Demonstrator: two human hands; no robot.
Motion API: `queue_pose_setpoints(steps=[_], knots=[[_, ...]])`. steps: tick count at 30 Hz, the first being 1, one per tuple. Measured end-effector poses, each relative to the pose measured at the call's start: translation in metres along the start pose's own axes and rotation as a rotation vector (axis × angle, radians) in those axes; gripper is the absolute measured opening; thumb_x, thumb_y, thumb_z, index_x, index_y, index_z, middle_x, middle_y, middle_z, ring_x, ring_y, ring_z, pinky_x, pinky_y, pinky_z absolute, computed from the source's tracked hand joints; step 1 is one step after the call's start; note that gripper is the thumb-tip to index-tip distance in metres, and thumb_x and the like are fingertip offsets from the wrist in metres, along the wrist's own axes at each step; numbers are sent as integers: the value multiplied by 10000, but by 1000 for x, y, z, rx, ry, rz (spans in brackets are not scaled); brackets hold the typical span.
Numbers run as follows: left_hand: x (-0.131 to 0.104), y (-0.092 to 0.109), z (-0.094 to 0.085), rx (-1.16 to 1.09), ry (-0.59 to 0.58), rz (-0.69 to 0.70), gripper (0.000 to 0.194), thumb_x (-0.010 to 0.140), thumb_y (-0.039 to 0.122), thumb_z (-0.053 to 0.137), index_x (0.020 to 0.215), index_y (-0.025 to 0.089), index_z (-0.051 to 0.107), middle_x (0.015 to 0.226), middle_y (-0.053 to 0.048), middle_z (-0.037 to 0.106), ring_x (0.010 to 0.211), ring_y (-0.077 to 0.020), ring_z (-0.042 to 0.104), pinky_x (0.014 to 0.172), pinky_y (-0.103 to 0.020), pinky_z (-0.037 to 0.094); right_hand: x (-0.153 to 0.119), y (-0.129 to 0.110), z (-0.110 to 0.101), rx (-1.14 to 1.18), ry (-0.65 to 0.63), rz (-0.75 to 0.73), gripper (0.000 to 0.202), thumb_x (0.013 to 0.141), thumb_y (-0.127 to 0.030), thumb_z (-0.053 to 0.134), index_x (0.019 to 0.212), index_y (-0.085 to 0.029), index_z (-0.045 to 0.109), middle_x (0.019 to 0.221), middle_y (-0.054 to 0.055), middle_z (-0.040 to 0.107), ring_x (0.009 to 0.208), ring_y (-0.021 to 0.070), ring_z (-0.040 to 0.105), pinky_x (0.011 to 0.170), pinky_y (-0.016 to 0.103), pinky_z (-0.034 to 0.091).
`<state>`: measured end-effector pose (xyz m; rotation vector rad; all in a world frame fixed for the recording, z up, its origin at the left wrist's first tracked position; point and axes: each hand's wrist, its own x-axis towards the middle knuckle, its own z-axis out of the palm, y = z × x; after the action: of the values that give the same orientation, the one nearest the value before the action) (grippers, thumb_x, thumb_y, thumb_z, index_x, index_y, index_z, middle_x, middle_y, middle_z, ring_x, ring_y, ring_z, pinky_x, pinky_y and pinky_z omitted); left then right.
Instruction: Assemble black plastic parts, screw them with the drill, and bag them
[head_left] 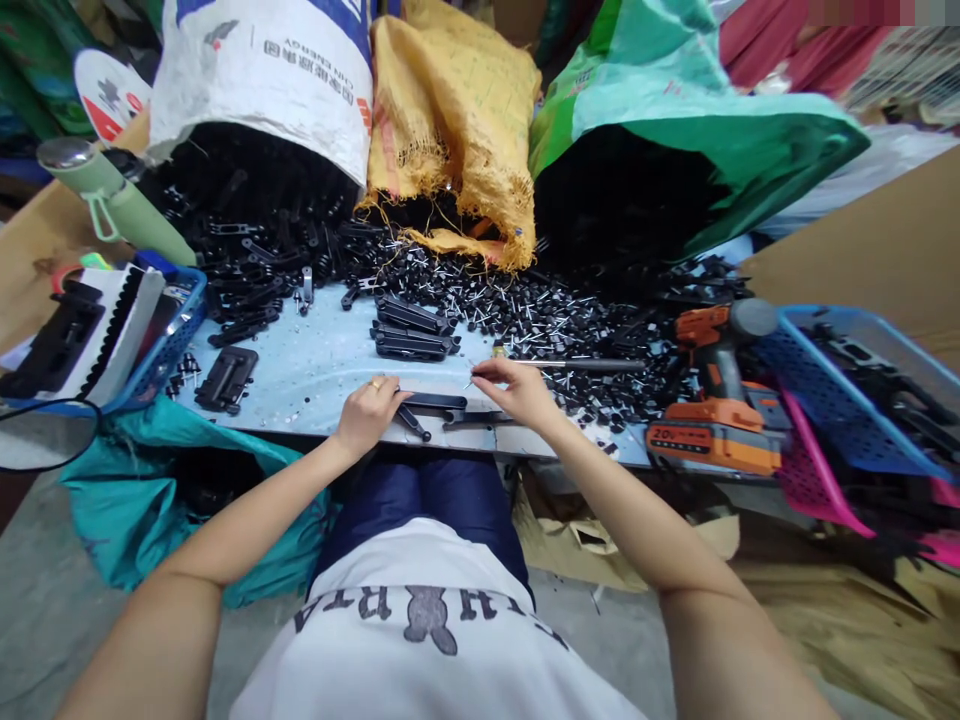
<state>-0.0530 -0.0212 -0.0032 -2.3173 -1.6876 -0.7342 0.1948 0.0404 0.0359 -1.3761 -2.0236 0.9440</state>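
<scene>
My left hand [369, 412] is closed on the left end of a black plastic bracket [431, 400] near the table's front edge. Its fingertips hide that end. My right hand [517, 388] pinches a small screw [470, 379] above the bracket's right side; the screw is thin and partly hidden by the fingers. Just behind the hands lies a stack of long black plastic parts [415, 340]. A screwdriver [600, 365] with a dark handle rests to the right of my right hand, its shaft pointing left.
Loose screws and small black pieces [525, 300] spread across the back. Behind them stand a white sack [262, 80], a yellow sack [457, 110] and a green sack [780, 160]. An orange cordless drill [716, 430] and a blue basket [862, 400] sit right; a green bottle [124, 200] leans left.
</scene>
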Motion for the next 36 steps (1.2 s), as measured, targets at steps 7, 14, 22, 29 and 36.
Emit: queue_pose_setpoints(steps=[7, 14, 22, 29, 36], knots=[[-14, -14, 8, -85, 164, 152, 220, 884, 217, 459, 974, 92, 617, 858, -76, 655, 812, -133, 627, 760, -256, 519, -18, 3, 13, -147, -42, -70, 398, 779, -454, 448, 945, -143, 635, 930, 32, 633, 806, -3, 582, 733, 98, 463], [-16, -30, 13, -125, 47, 167, 273, 906, 236, 415, 1045, 94, 602, 938, -103, 648, 886, -147, 629, 809, -277, 529, -23, 7, 26, -359, -108, -211, 431, 838, -442, 330, 1001, -175, 626, 1064, 22, 604, 981, 19, 582, 907, 162, 487], [-20, -33, 14, -84, -129, 164, 339, 917, 252, 359, 1119, 98, 583, 910, -137, 628, 918, -189, 608, 782, -334, 513, -37, 36, 37, -447, 4, -351, 438, 823, -428, 377, 1168, -226, 557, 1196, 30, 533, 1116, 13, 512, 1002, 189, 474], [5, 13, 22, 28, -244, 375, 517, 891, 414, 400, 1277, 78, 472, 1148, -163, 542, 1097, -251, 497, 907, -412, 394, -32, 61, 26, -754, -12, -394, 659, 732, -661, 347, 1141, -185, 549, 1118, 85, 540, 990, 64, 501, 817, 179, 387], [23, 33, 7, -130, -243, 304, 502, 915, 445, 293, 662, 115, 574, 643, -97, 560, 661, -183, 541, 566, -298, 343, -42, 19, -11, -675, -1, -609, 669, 679, -707, 364, 524, -73, 512, 535, 47, 465, 556, -1, 261, 595, 172, 105]])
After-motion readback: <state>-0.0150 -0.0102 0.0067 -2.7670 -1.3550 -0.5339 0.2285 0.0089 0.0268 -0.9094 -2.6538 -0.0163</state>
